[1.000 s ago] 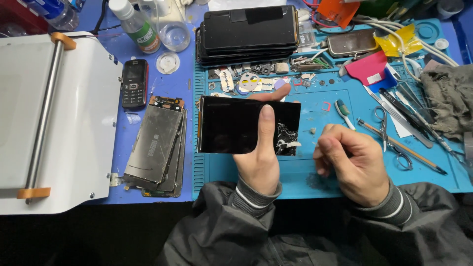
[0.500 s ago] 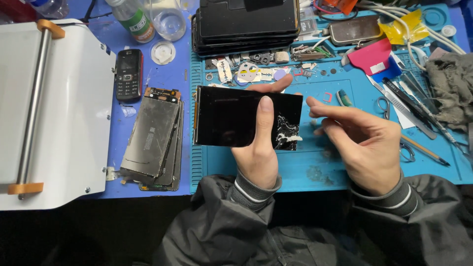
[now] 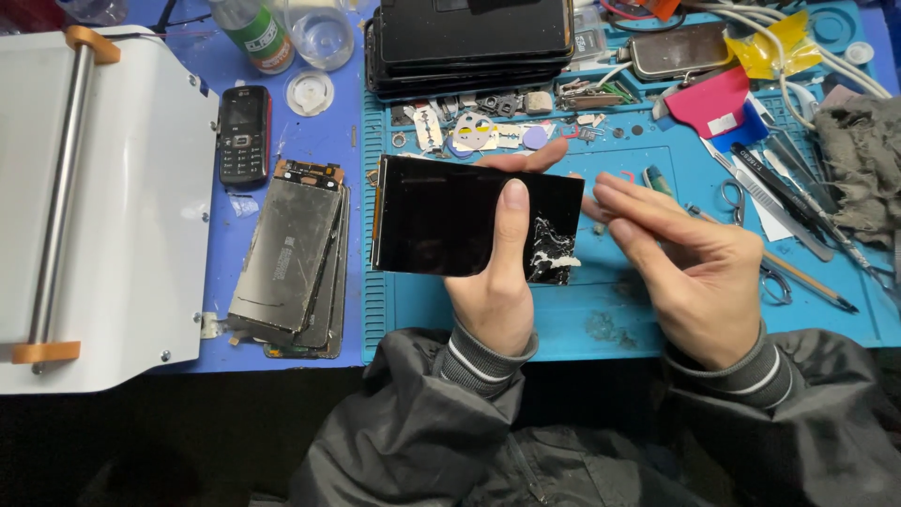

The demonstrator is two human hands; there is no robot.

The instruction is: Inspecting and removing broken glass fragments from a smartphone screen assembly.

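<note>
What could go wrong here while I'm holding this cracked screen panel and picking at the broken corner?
1. The black screen panel is shattered at its right end, where the right hand has its fingertips; sharp shards may cut them.
2. The left hand holds the panel above the blue mat with the thumb pressing its face; extra pressure might spread the cracks.
3. Fragments could drop among the small parts on the mat and be hard to find.

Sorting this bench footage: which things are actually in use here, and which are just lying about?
In use:
- black phone screen panel, cracked at one end
- left hand holding it
- right hand at its cracked end

Lying about:
- keypad phone
- stacked phone backs
- scissors
- grey rag
</note>
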